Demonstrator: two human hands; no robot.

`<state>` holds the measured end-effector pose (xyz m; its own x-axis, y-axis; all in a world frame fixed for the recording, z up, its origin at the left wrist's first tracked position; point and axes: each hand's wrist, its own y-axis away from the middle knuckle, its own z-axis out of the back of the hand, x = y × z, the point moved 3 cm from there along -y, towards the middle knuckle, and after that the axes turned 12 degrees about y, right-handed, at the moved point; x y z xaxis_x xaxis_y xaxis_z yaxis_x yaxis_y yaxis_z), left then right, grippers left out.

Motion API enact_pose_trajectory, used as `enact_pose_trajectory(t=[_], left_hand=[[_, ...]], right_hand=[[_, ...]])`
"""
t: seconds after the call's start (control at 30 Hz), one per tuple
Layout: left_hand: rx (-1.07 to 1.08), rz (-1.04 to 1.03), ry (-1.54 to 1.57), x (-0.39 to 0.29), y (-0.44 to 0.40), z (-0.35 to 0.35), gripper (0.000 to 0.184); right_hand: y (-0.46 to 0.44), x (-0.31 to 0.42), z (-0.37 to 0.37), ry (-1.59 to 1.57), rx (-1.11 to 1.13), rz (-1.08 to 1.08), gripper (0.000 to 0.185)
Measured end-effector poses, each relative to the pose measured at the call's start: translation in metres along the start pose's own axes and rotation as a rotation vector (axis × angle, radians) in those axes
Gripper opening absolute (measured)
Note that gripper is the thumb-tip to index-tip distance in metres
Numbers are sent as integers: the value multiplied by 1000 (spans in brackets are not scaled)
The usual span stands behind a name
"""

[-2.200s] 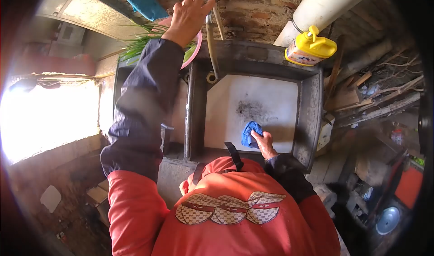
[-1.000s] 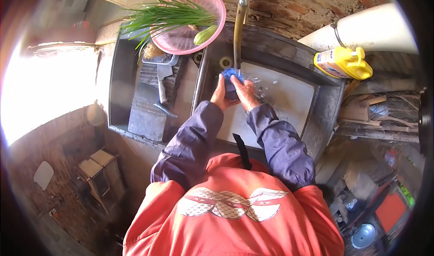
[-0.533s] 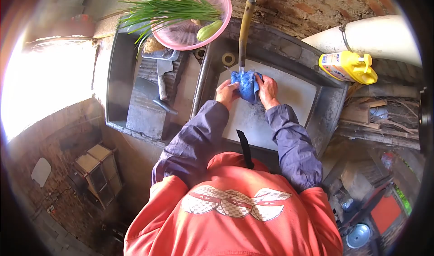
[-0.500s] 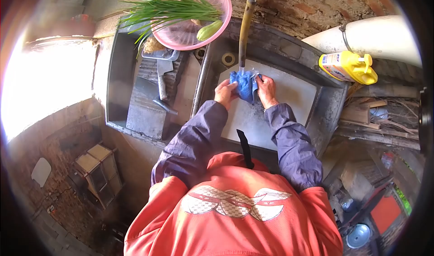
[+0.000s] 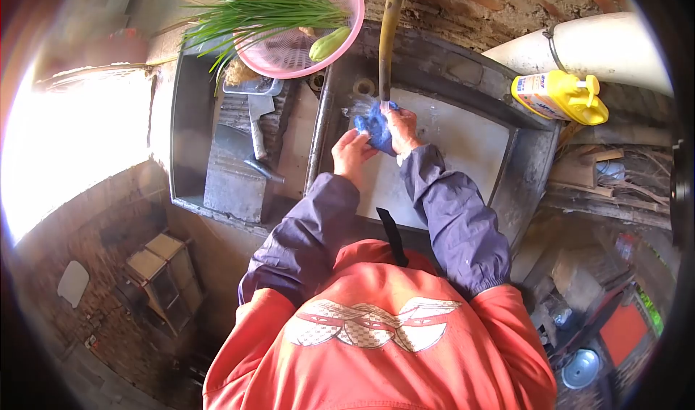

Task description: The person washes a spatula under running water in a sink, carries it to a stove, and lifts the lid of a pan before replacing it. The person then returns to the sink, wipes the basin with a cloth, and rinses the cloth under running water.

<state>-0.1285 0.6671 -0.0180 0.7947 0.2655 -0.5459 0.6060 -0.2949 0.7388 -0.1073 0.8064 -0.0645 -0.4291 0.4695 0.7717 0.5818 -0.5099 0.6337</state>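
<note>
A wet blue cloth (image 5: 376,129) is bunched between my two hands, right under the end of a hose (image 5: 389,48) that hangs from the tap, with water splashing around it. My left hand (image 5: 352,155) pinches the cloth's left edge with its fingertips. On the other side my right hand (image 5: 402,129) grips the cloth, its fingers close to the hose mouth. Both hands are above the pale floor of the stone sink (image 5: 463,145).
A pink basket (image 5: 355,19) holds green stalks (image 5: 275,15) and a pale green vegetable (image 5: 329,44). Left lie a cleaver (image 5: 257,124) and a ridged washing slab (image 5: 235,185). A yellow pump bottle (image 5: 557,97) lies on the sink's right edge.
My right hand has moved left and up, nearer the hose end. My left hand has shifted slightly left and down. The cloth has moved left and is more crumpled.
</note>
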Motion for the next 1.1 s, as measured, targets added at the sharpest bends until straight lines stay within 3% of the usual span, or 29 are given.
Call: enact_pose_trajectory(t=[0.07,0.13,0.17,0.2,0.27,0.33,0.4,0.47,0.53,0.67,0.73,0.8,0.83,0.87,0.93,1.0,1.1], left_hand=[[32,45,48,2,-11,9,25],[-48,291,204,7,-15,9,34],[-9,276,394,11,-18,-6,40],[55,418,501,15,-20,-6,44],[274,559,520,13,-8,-11,43],[337,517,557,45,-28,18,41],[400,472,595,60,-31,18,40],[22,364,484,51,-9,-2,39],[-58,384,443,25,18,-25,42],[70,264,383,16,3,-25,51],[-63,298,387,30,-44,9,58],[-32,382,410,29,-46,28,61],[215,515,584,38,-54,38,62],[461,519,740,55,-64,51,62],[-64,356,543,47,-20,6,53],[-19,470,211,20,16,-25,49],[56,367,316,31,-17,-5,59]], right_hand=[[20,18,-6,-180,-219,-74,24],[42,18,-7,-74,-142,-213,28],[56,6,-14,-110,-123,-150,29],[67,-5,-18,-146,-104,-84,31],[94,7,-13,-45,-144,-60,34],[101,12,-9,51,-186,-40,36],[92,24,-7,440,-215,275,40],[64,37,-4,629,-256,375,41],[32,39,2,773,-380,360,37],[33,24,1,736,-200,390,30],[64,19,-12,864,-109,337,27],[101,28,-20,554,-114,566,27],[107,27,-26,603,-107,626,28],[102,23,-29,592,-180,670,27],[66,26,-16,587,-49,282,30],[23,26,-2,878,-138,298,32],[49,19,-15,778,-241,494,32]])
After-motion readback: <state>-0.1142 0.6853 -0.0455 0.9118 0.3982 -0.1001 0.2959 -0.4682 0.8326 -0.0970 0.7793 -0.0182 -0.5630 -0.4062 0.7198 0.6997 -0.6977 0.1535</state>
